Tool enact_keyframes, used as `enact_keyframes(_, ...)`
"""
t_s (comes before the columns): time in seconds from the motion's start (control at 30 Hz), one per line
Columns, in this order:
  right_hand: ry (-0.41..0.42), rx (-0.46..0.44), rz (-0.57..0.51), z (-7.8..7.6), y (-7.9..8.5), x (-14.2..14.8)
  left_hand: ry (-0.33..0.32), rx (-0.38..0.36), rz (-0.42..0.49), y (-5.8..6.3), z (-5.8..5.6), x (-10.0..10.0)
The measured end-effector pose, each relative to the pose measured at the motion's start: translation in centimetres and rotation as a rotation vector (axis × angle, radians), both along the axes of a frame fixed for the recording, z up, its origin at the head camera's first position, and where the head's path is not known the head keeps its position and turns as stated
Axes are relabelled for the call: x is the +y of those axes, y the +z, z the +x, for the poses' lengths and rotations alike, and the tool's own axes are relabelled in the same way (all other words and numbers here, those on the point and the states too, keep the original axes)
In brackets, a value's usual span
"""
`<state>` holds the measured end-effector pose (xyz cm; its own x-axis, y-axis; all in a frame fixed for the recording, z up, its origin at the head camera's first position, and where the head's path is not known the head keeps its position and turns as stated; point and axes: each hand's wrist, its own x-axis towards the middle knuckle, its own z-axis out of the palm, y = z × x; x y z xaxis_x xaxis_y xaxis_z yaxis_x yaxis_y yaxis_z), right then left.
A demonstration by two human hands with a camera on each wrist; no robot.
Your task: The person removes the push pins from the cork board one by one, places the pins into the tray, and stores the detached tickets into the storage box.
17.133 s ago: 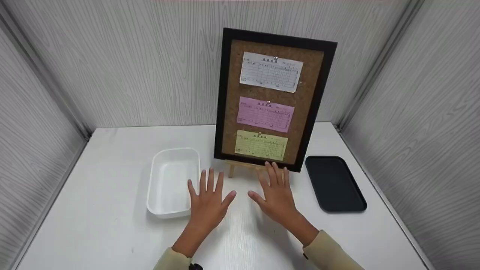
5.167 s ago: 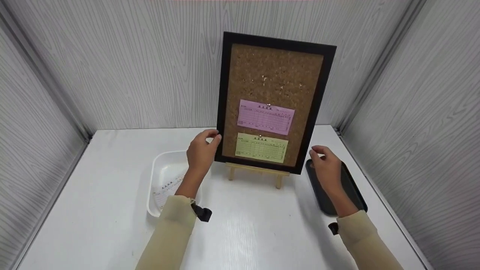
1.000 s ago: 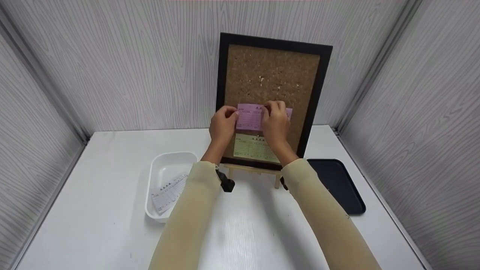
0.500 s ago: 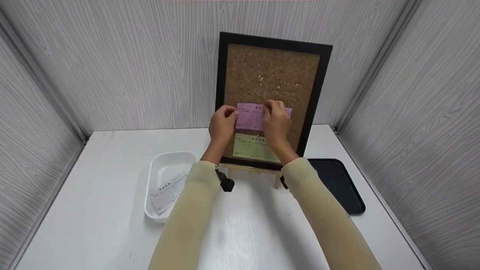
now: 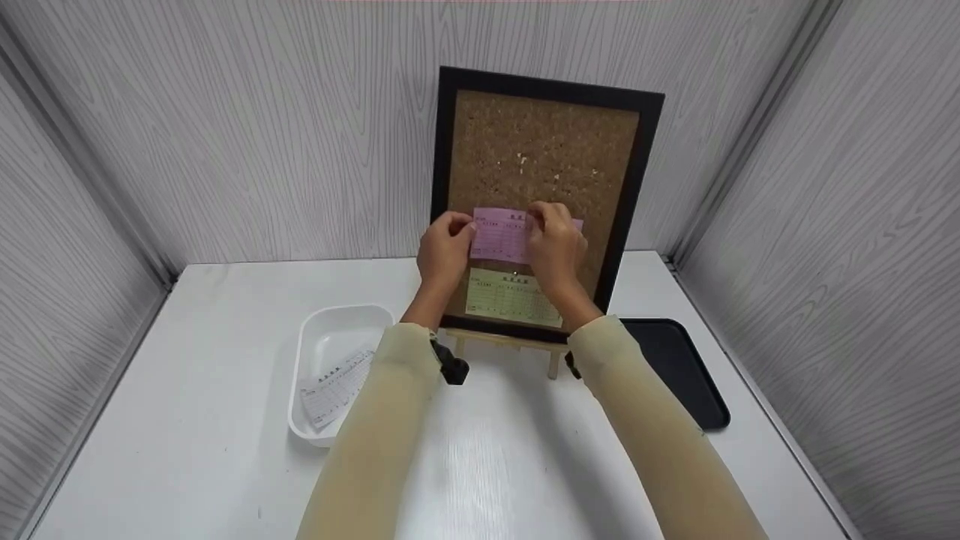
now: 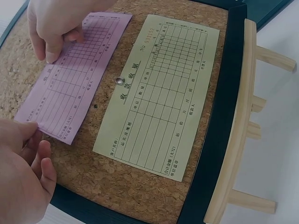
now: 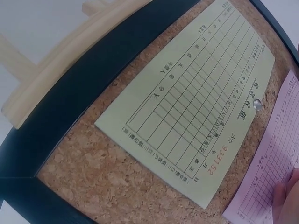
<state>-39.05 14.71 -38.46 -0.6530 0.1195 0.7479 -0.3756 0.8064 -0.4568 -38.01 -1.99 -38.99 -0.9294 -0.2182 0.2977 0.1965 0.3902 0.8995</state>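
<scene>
The pink receipt (image 5: 498, 234) lies on the framed corkboard (image 5: 504, 142). My left hand (image 5: 444, 251) pinches its left edge between thumb and fingertips. At the middle of its top edge, my right hand (image 5: 556, 244) has thumb and fingers pinched where the pushpin stood in the earlier head frames; the pin itself is hidden behind the fingertips. Below is the yellow-green receipt (image 6: 159, 98), held by a clear round-headed pushpin (image 6: 119, 80) at its top edge. In the right wrist view only a few fingertips (image 7: 279, 198) show, against the pink paper.
The corkboard leans on a small wooden easel (image 5: 553, 364). To the left, a white tray (image 5: 296, 390) holds a loose white receipt (image 5: 337, 386). A black tray (image 5: 686, 371) lies on the right, partly behind my right sleeve. Wood-grain panels enclose the table.
The white receipt has gone from the board's top into the white tray. Both hands have since come to the pink receipt. Over the last second my right hand has turned only slightly.
</scene>
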Motion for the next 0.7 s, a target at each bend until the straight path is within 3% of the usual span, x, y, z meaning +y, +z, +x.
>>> enact_keyframes(0.4, -0.039, 0.005, 0.026, 0.29, 0.07, -0.16, -0.010, 0.004, 0.015, 0.02, 0.08, 0.01)
enact_keyframes(0.7, -0.001, -0.037, -0.001, 0.30, 0.04, 0.06, 0.001, -0.001, 0.008, 0.03, 0.03, -0.01)
